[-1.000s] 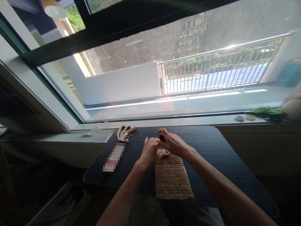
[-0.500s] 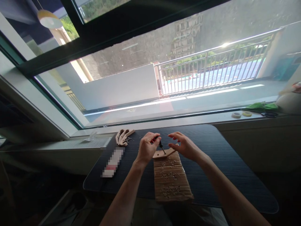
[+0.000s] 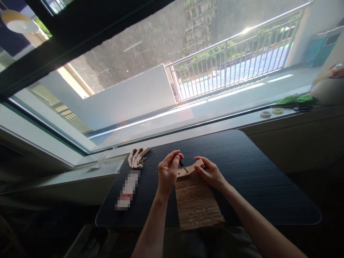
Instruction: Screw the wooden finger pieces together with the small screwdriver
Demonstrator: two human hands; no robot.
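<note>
My left hand (image 3: 167, 172) pinches a small dark-handled screwdriver (image 3: 182, 165), its tip pointing down at a curved wooden piece (image 3: 190, 168). That wooden piece lies at the far end of a cardboard sheet (image 3: 197, 202) sprinkled with small bits. My right hand (image 3: 211, 172) grips the right end of the wooden piece with curled fingers. Both hands work over a dark ribbed table (image 3: 242, 172).
A stack of similar wooden pieces (image 3: 136, 157) with small screws lies at the table's far left. A blurred flat object (image 3: 127, 190) rests on the left part. Tape rolls (image 3: 271, 112), scissors (image 3: 302, 108) and green material (image 3: 295, 99) sit on the window sill at right.
The screwdriver passed from my right hand to my left hand. My right hand then dropped onto the wooden piece and took hold of it. The camera tilted down and left.
</note>
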